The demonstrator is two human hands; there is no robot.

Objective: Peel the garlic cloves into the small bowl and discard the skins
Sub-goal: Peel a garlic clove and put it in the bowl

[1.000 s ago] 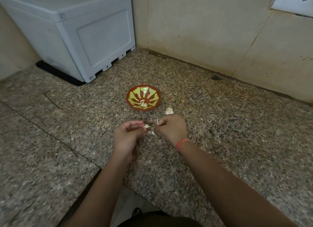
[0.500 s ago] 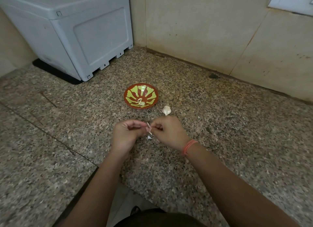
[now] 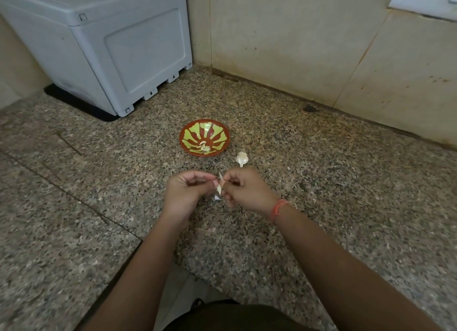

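Left hand (image 3: 188,192) and right hand (image 3: 247,190) pinch a garlic clove (image 3: 219,186) over the counter (image 3: 321,182), where fingers slipping on its skin could drop it short of the bowl (image 3: 195,133)

Dim, even indoor light, soft shadows, wide-angle bending at the edges, slight blur throughout.
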